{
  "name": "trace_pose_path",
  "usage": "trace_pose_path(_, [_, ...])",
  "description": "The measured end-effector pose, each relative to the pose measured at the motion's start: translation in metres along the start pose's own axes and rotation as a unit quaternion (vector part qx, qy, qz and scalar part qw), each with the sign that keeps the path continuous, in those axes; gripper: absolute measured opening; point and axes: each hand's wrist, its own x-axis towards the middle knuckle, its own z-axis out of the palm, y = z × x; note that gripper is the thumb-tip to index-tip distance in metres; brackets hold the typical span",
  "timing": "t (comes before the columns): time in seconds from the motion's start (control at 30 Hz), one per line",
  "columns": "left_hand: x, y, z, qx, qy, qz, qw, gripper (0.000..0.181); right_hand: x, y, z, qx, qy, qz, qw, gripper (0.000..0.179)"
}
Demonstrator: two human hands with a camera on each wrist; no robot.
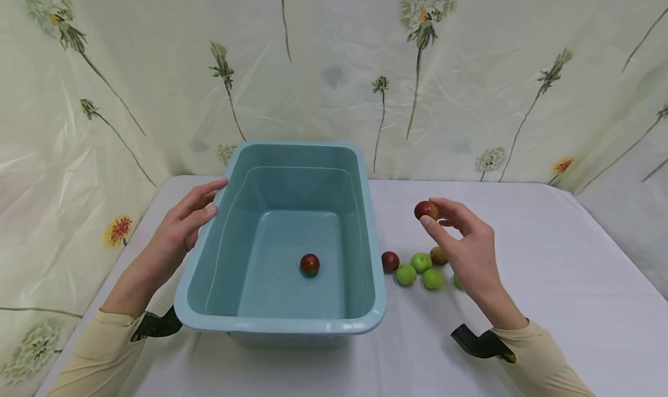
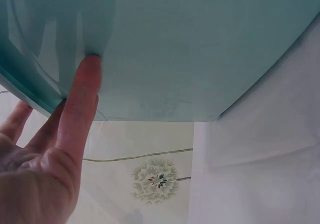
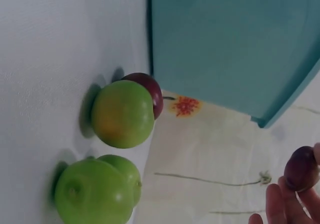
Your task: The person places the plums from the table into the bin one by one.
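Note:
A red plum [image 1: 426,210] is pinched between the thumb and fingers of my right hand [image 1: 472,249], raised over the table to the right of a blue plastic tub [image 1: 377,269]. The right wrist view shows the same plum [image 3: 301,169] at the fingertips. My left hand [image 1: 174,232] touches the tub's left side, its fingertips at the rim. Seen from the left wrist, a straight digit [image 2: 82,101] presses against the tub's outer wall [image 2: 175,53]. Another red plum [image 1: 309,265] lies on the tub's floor.
Right of the tub, small green fruits [image 1: 432,279], a dark red plum [image 1: 389,262] and a brownish-red fruit [image 1: 439,256] lie grouped on the white tablecloth [image 1: 563,281]. A flower-printed sheet [image 1: 323,66] hangs behind the table.

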Motion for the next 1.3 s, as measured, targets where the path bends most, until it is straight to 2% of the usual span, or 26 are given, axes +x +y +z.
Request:
trace_pose_path(0.23, [0.0,-0.001,0.0,0.003,0.001,0.002,1.0,0.047,0.004,-0.005,0.005,0.038,0.021,-0.007,0.999,0.032])
trace_pose_path(0.63, [0.0,0.0,0.001,0.006,0.0,0.0,1.0,0.047,0.019,-0.023,0.017,0.058,0.021,-0.065,0.996,0.033])
trace_pose_path(1.07, [0.0,-0.001,0.0,0.004,-0.002,0.002,1.0,0.047,0.034,-0.039,0.032,0.083,0.012,-0.133,0.9876,0.032])
trace_pose_path(1.3, [0.0,-0.001,0.0,0.009,0.002,0.004,1.0,0.047,0.042,-0.048,0.041,0.081,-0.009,-0.145,0.986,0.033])
